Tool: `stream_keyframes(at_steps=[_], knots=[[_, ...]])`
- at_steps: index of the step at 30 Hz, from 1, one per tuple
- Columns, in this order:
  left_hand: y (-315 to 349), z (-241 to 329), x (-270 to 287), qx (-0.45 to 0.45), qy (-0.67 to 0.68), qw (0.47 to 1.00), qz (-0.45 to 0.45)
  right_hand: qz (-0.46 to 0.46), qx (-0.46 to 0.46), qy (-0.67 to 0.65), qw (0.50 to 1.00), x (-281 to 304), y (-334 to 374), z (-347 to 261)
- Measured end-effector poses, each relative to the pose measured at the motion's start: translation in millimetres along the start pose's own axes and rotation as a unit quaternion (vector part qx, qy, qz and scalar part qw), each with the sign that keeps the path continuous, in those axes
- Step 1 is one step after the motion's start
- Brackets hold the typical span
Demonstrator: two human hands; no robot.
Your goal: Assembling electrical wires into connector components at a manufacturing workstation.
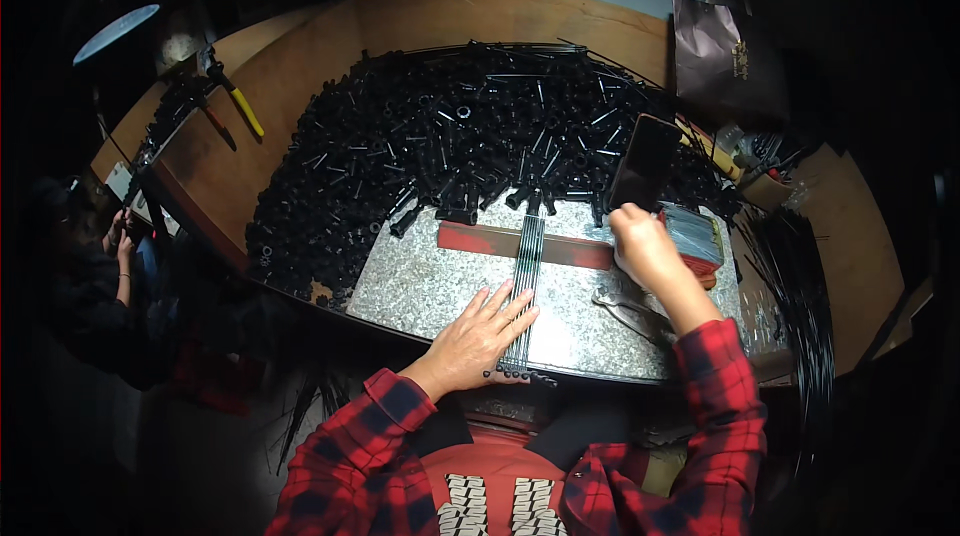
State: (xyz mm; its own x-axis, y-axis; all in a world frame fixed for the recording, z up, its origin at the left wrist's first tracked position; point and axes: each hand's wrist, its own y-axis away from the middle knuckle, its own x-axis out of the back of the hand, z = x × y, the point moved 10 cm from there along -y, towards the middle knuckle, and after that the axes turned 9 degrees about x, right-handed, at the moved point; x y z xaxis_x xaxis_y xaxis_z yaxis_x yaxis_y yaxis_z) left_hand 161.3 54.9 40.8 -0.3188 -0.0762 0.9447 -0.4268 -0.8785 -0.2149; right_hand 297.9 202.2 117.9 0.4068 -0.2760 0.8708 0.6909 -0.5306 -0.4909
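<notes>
- Head view, nearest zone: red-and-black plaid sleeves enter from the lower edge over a speckled metal plate point(420, 286) that lies on a curved wooden workbench point(300, 66).
- Left hand point(478, 339): flat, fingers spread, grasping nothing; it presses down on the near end of a bundle of thin dark rods point(527, 266), which runs from the plate's near edge away toward the far side.
- Metal pliers point(625, 311): lying on the plate, just right of the rods and near the right forearm.
- Right hand point(643, 246): closed around the lower end of a dark flat rectangular tool point(645, 162) held upright, right of the rods and above a red block with a greyish top point(695, 236).
- Red bar point(480, 239): lies crosswise on the plate; the rods pass over it.
- Heap of black tubular parts point(430, 136): covers the bench beyond the plate, touching the rods' far end.
- Far left: yellow-handled pliers point(240, 106) on the bench; another person's hands point(122, 236) beside the bench, well apart.
- Far right: dark paper bag point(715, 61), standing.
</notes>
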Motion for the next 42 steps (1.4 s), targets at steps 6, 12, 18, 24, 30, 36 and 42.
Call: stream_keyframes(at_steps=[6,12,18,24,30,36,42], knots=[[0.7,2.1,2.9,-0.001,0.010,1.000,0.002,-0.040,0.024,0.046,0.998,-39.0,-14.3,-17.1],[0.4,0.1,-2.1,0.004,-0.018,1.000,-0.004,-0.040,0.007,0.073,0.997,-42.8,-8.3,-6.1],[-1.6,2.0,4.4,0.002,-0.027,1.000,0.007,-0.015,0.016,0.066,0.998,-39.3,-10.4,-7.8],[-2.4,1.4,2.1,0.003,-0.022,1.000,0.011,-0.012,0.027,0.059,0.998,-41.5,-12.7,-10.7],[-2.2,1.5,1.5,0.003,-0.026,1.000,0.014,-0.012,0.034,0.057,0.998,-43.6,-14.3,-10.6],[-1.6,1.4,3.4,0.003,-0.020,1.000,0.018,-0.012,0.058,0.085,0.995,-42.8,-20.8,-13.7],[-2.0,1.0,2.4,0.003,-0.019,1.000,0.011,-0.019,0.067,0.073,0.995,-49.2,-22.5,-13.3]])
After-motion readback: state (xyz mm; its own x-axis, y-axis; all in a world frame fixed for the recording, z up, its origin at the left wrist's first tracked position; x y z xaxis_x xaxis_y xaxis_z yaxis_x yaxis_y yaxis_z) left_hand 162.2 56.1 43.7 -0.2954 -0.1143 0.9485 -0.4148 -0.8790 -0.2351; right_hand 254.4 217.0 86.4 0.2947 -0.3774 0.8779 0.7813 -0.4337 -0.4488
